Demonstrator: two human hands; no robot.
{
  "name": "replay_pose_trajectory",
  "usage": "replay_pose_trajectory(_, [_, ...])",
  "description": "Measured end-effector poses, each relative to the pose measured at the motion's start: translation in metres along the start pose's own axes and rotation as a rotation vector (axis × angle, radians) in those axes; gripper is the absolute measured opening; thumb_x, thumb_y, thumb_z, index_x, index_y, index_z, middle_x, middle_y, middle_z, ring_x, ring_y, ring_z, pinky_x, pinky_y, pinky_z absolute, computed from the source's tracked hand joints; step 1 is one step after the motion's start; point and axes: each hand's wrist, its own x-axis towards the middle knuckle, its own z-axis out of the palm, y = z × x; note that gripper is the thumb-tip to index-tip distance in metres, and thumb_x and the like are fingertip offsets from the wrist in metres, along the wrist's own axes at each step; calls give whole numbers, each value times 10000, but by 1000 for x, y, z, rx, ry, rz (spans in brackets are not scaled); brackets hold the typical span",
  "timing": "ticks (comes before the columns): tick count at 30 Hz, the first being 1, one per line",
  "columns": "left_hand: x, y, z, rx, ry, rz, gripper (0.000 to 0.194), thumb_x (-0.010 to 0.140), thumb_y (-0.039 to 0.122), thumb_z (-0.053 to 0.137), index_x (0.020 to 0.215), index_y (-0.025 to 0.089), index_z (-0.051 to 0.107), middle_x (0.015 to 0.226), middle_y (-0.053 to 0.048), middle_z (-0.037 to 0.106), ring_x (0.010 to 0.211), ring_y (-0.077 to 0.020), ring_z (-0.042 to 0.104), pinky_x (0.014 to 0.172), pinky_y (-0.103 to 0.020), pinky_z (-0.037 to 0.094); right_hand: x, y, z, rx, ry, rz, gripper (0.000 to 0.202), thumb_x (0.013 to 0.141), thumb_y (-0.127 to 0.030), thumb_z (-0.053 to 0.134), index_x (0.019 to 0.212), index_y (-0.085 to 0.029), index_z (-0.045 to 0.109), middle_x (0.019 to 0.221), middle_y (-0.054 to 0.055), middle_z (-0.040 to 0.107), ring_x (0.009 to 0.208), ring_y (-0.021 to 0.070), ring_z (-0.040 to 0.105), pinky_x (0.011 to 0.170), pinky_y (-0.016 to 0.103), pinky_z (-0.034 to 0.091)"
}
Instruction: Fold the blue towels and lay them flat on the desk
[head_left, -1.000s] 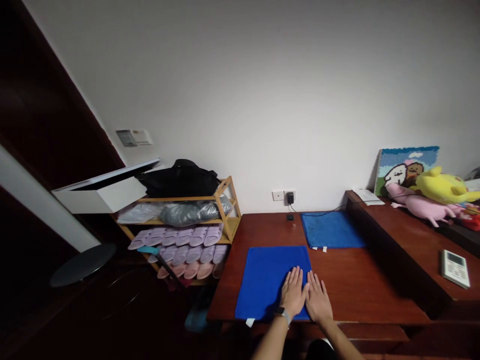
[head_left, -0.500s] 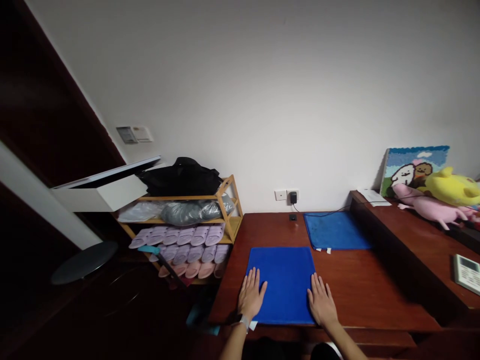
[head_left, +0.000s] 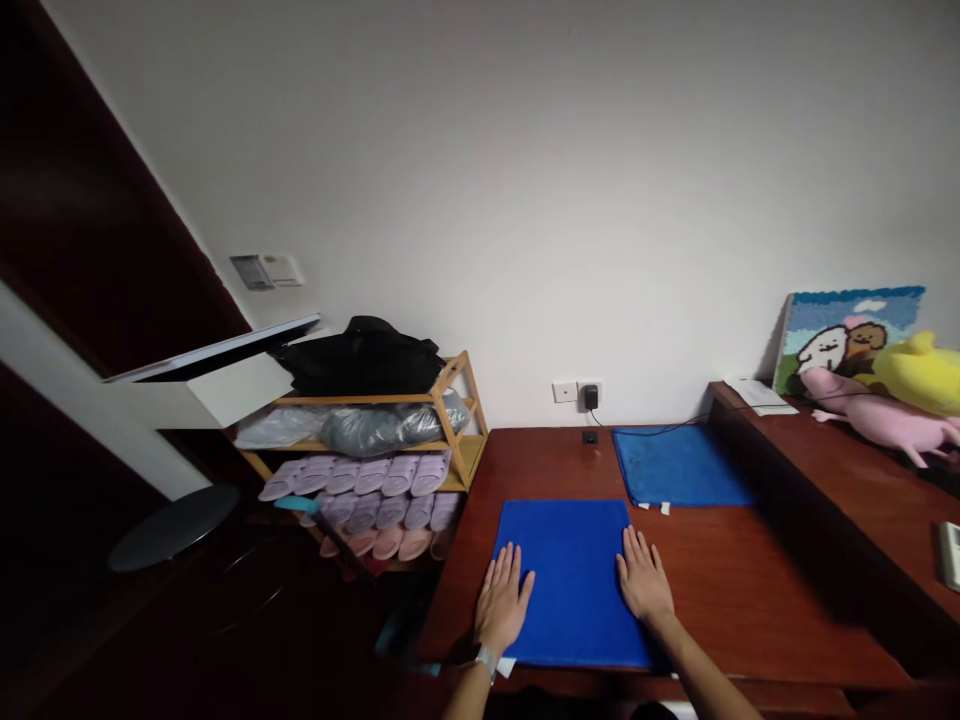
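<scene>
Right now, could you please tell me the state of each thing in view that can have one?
Near blue cloth: spread flat on the desk, both hands on it.
Left hand: open, palm down on the cloth's left edge.
Right hand: open, palm down on the cloth's right edge.
Far blue cloth: lying flat, untouched.
Charger: plugged into the wall socket.
White box: lid raised.
Slippers: lined up on the rack.

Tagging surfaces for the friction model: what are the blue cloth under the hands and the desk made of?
Blue cloth: looks like soft microfibre or terry, matte with a fine nap, lying flat and limp; exact fibre unclear. Desk: looks like reddish-brown wood or wood veneer with a smooth, slightly glossy varnish; solid or veneer cannot be told. Left hand and right hand rest flat at the cloth's edges.
</scene>
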Motion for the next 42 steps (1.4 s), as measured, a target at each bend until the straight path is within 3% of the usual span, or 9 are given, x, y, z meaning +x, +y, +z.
replay_pose_trajectory(6, [12, 13, -3, -7, 80, -146, 684, 1061, 543, 234, 1611, 139, 278, 1642, -139, 356, 1529, -284, 319, 1252, -506, 304, -1, 0, -1, 17, 15, -9, 683, 1020, -425, 137, 1618, -103, 199, 1699, 46, 178, 1581, 226, 122, 1281, 448, 92])
replay_pose_trajectory(9, [28, 63, -5, -80, 97, 38, 632, 1073, 488, 226, 1629, 188, 214, 1665, -93, 323, 1543, -263, 289, 1264, -499, 286, 0, 0, 0, 28, 19, -9, 678, 1020, -420, 132, 1622, -113, 190, 1700, 41, 172, 1581, 222, 125, 1279, 445, 91])
replay_pose_trajectory(13, [46, 147, 8, -212, -27, 320, 615, 1076, 461, 199, 1639, 223, 132, 1695, -50, 241, 1561, -229, 239, 1271, -471, 279, 1, 3, 4, 2, 6, -31, 664, 1018, -402, 151, 1620, -129, 217, 1700, 41, 165, 1582, 228, 112, 1275, 456, 89])
replay_pose_trajectory(16, [49, 169, 19, -229, -98, 343, 621, 1075, 470, 167, 1641, 218, 116, 1694, -50, 241, 1566, -212, 218, 1283, -459, 255, 1, 4, 5, -32, -7, -49, 659, 1015, -386, 153, 1617, -130, 228, 1703, 30, 155, 1584, 236, 101, 1276, 460, 83])
replay_pose_trajectory(18, [48, 153, 20, -203, -104, 293, 638, 1071, 503, 172, 1640, 216, 142, 1695, -46, 236, 1570, -205, 203, 1291, -450, 232, 1, 3, 3, -30, -3, -33, 668, 1017, -399, 140, 1620, -117, 201, 1702, 34, 157, 1582, 236, 113, 1278, 453, 89])
replay_pose_trajectory(24, [40, 34, -1, -71, -46, -23, 712, 1050, 584, 186, 1612, 157, 283, 1675, -100, 292, 1554, -246, 258, 1275, -476, 246, -1, 1, 0, -1, 8, -6, 682, 1018, -421, 131, 1620, -104, 185, 1700, 44, 177, 1580, 225, 127, 1282, 450, 101])
replay_pose_trajectory(27, [36, -4, -1, -36, 23, -88, 721, 1048, 587, 186, 1607, 146, 296, 1665, -114, 322, 1545, -251, 285, 1259, -481, 274, 0, 2, 3, -1, -4, 5, 682, 1018, -431, 129, 1622, -119, 191, 1701, 37, 175, 1578, 219, 137, 1283, 449, 104])
replay_pose_trajectory(38, [35, -11, 9, -10, 76, -76, 738, 1043, 603, 212, 1616, 142, 269, 1665, -120, 310, 1547, -265, 278, 1255, -496, 293, 53, -8, -21, 22, -21, -5, 657, 1024, -388, 146, 1629, -133, 163, 1709, 14, 140, 1581, 194, 115, 1281, 404, 99])
replay_pose_trajectory(42, [33, -20, 16, 13, 86, -72, 738, 1041, 607, 219, 1614, 145, 277, 1663, -113, 320, 1543, -261, 288, 1253, -492, 303, 66, -7, -16, 38, -26, -26, 664, 1023, -394, 160, 1625, -114, 169, 1705, 32, 154, 1579, 186, 124, 1283, 398, 80])
